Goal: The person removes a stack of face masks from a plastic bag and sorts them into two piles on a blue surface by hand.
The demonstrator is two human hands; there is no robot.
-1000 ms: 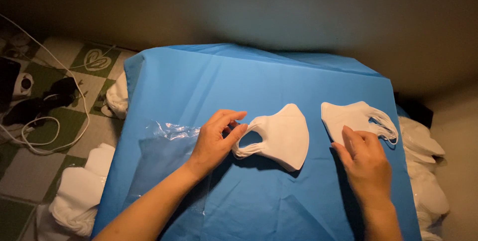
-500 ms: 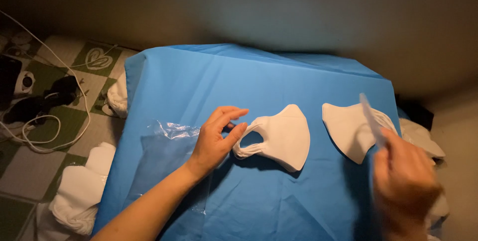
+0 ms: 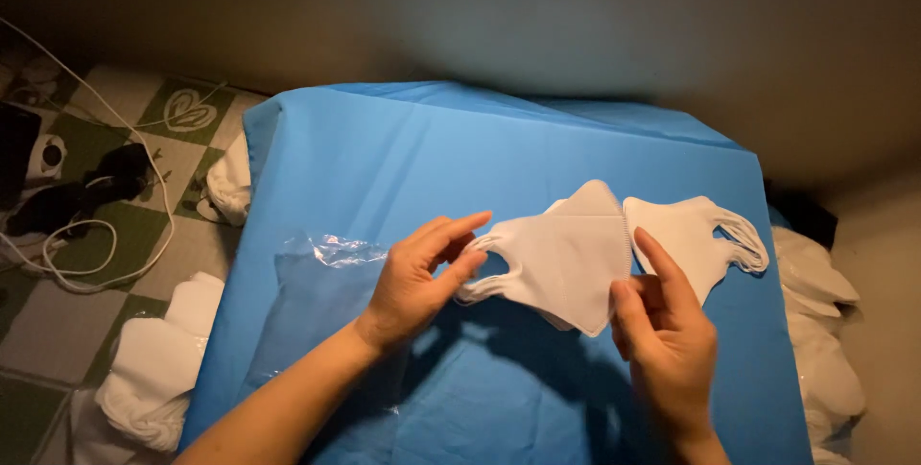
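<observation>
- Mask: white, folded, held up just above the blue cloth, about centre-right of the table, between my two hands.
- Long axis runs roughly L–R, w/ the ear-loop end pointing left and the seam edge pointing right; tilted a bit, right end lower.
- Looks like more than one layer in the bundle, can't tell how many.
- My left hand: thumb and forefinger partly closed, pinching the ear loop at the mask's left end; other fingers loose, spread.
- My right hand: fingers mostly straight, thumb and forefinger closing on the lower right corner by the seam; light hold, not a fist.
- Both hands touch it, so neither is really nearer; the left has the loop end, the right the seam end. Mask lies straight ahead of me, between them.
- 2nd mask: flat on the cloth just right of and behind the held one, loops pointing right, near my right fingertips but apart from them.
- Clear bag: crinkled plastic, flat on the cloth, left of and under my left wrist.
- White piles off the table's left edge on the floor; more white stuff off the right edge.
- Cables on the tiled floor, far left.
</observation>
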